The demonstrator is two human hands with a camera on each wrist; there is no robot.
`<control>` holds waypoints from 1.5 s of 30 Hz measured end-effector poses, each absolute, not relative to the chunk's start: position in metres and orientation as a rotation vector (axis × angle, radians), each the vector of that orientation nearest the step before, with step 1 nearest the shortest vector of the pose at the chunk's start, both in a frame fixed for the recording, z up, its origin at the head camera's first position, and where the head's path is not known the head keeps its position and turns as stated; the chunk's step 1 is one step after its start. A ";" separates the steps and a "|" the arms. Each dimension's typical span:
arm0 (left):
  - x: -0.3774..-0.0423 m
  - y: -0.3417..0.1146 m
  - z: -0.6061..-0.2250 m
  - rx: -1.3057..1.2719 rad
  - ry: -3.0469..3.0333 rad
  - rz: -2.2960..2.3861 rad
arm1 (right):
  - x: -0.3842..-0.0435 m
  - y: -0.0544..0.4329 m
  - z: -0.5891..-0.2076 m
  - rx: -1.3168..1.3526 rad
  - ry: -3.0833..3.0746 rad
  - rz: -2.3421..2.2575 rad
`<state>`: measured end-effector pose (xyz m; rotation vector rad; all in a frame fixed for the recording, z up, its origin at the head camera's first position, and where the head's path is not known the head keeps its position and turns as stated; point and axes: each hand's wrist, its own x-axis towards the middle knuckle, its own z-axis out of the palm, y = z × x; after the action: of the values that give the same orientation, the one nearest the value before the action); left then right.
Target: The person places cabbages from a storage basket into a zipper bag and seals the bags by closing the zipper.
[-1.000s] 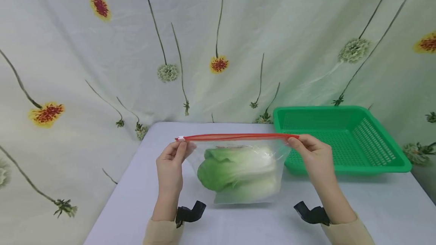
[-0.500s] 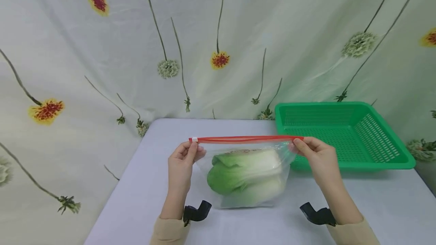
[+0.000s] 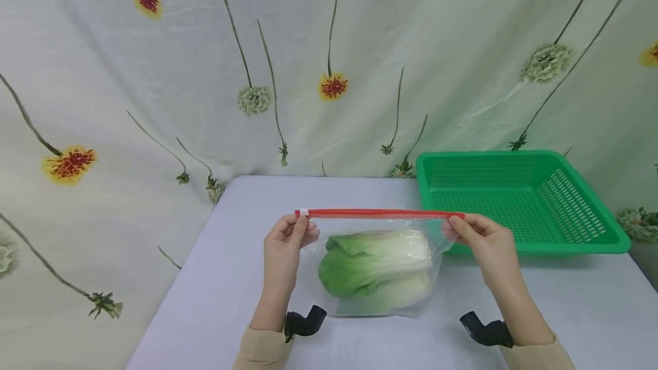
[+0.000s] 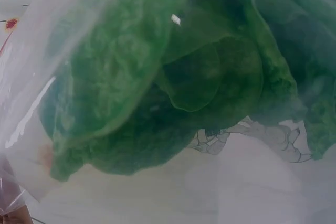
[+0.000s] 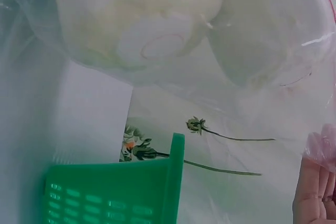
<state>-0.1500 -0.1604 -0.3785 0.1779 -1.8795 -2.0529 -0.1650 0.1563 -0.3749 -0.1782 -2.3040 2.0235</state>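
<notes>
A clear zip bag (image 3: 441, 244) with a red zip strip (image 3: 380, 213) hangs between both hands, close over the table. Inside lie heads of leafy greens that look like bok choy (image 3: 377, 261), leaves to the left and white stems to the right. My left hand (image 3: 281, 253) pinches the strip's left end, right by the white slider (image 3: 304, 212). My right hand (image 3: 492, 250) pinches the opposite top corner. Green leaves (image 4: 121, 72) fill the left wrist view through the plastic. The right wrist view has the pale stem ends (image 5: 163, 40) and some fingers (image 5: 310, 182).
A green plastic basket (image 3: 524, 247) with slotted walls stands at the back right, just behind my right hand. The table (image 3: 241, 227) wears a white cover. A flower-printed cloth (image 3: 288, 61) hangs behind the table's far edge.
Both hands have carried the bag to the right and slightly down in the head view, the left hand moving more. The hands are a little closer together. Both grips stay the same.
</notes>
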 end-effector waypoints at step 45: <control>-0.141 -0.129 -0.369 -0.130 -1.869 -1.906 | -0.165 0.012 -0.318 0.904 -2.346 1.187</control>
<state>-0.1411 -0.1289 -0.3690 -0.1298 -1.8687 -1.9062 -0.1653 0.0117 -0.3177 0.9036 -2.3459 1.1875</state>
